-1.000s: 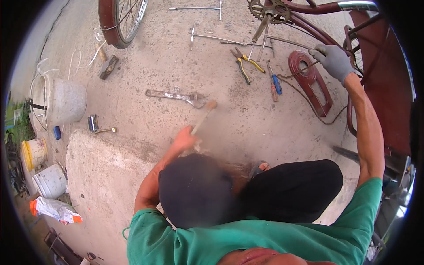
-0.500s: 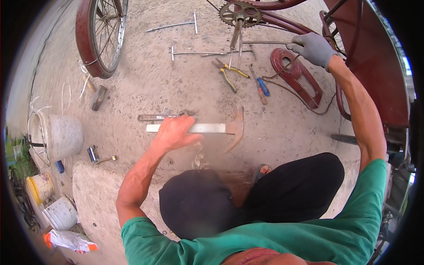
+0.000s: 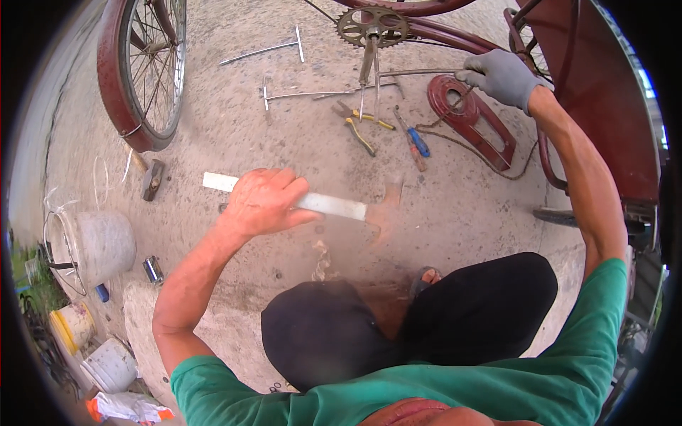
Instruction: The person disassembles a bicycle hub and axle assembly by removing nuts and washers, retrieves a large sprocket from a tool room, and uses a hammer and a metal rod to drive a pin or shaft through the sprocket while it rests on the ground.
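My bare left hand [image 3: 266, 201] is wrapped round the pale handle of a claw hammer [image 3: 334, 206], holding it above the concrete. The rusty head, smeared by motion, points right. My gloved right hand [image 3: 497, 77] closes on the end of a thin metal rod [image 3: 426, 72], which reaches left to the bicycle's crank arm [image 3: 368, 60] below the toothed chainring [image 3: 355, 27]. Close under that hand lies a red chain guard [image 3: 483, 128], with a rusty chain [image 3: 490, 168] around it.
Yellow-handled pliers [image 3: 359, 128], a blue-handled screwdriver [image 3: 418, 142] and T-handle wrenches [image 3: 270, 51] lie on the ground. A sledgehammer head [image 3: 152, 180], a white bucket [image 3: 103, 245] and smaller tubs [image 3: 110, 366] are at left. A red-fendered wheel [image 3: 117, 78] stands upper left.
My left hand and the claw hammer have shifted left and the handle's end has tilted up. My right hand keeps its grip on the rod. The view has shifted slightly.
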The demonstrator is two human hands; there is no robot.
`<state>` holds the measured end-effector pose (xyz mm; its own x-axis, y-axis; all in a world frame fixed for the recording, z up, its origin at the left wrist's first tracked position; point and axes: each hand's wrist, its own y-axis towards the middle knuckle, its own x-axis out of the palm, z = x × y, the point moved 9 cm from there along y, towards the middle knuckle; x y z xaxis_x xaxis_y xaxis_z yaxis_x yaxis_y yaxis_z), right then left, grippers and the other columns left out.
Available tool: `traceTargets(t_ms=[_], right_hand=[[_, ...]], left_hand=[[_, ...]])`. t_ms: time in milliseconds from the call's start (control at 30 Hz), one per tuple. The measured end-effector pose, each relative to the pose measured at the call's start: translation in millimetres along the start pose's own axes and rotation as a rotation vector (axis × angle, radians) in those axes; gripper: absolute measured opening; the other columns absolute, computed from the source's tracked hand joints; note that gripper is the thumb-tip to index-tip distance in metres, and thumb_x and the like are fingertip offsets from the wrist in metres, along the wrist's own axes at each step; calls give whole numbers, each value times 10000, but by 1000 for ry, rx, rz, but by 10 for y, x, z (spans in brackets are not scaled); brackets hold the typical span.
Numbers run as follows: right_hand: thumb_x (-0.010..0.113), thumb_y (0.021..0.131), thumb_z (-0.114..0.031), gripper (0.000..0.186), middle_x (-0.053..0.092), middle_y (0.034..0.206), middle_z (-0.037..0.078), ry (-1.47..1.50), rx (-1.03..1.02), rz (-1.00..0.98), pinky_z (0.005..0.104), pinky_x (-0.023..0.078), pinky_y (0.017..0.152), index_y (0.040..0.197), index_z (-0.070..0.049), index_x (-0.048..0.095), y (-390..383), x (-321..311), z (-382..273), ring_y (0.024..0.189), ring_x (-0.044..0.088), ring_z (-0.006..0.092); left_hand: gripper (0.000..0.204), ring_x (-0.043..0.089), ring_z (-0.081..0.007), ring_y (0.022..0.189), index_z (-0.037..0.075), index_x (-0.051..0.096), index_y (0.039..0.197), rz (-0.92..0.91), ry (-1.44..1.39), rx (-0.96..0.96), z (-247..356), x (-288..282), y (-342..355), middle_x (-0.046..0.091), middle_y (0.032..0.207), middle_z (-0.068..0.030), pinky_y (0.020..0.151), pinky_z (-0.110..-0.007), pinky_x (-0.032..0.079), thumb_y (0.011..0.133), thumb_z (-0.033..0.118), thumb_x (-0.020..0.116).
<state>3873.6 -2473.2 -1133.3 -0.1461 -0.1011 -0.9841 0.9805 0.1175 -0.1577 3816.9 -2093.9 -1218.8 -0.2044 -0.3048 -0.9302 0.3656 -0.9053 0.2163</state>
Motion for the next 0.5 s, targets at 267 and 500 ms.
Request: traceTargets(t_ms=[267, 500], right_hand=[[655, 1015, -350, 329, 712, 871, 200, -12, 24, -43, 464, 521, 743, 1012, -30, 732, 14, -18, -30, 794, 666, 401], [656, 1014, -339, 316, 712, 871, 206, -3, -6, -16, 463, 524, 747, 1010, -32, 733, 29, -6, -18, 791, 674, 395]], left_hand=[[465, 636, -336, 673, 74, 619, 884, -3, 85, -199, -425, -34, 63, 578, 766, -100, 594, -457, 510, 804, 474, 845], [456, 634, -296, 658, 97, 612, 830, -23, 33, -44, -93, 34, -65, 547, 737, -73, 580, -441, 509, 764, 472, 864]])
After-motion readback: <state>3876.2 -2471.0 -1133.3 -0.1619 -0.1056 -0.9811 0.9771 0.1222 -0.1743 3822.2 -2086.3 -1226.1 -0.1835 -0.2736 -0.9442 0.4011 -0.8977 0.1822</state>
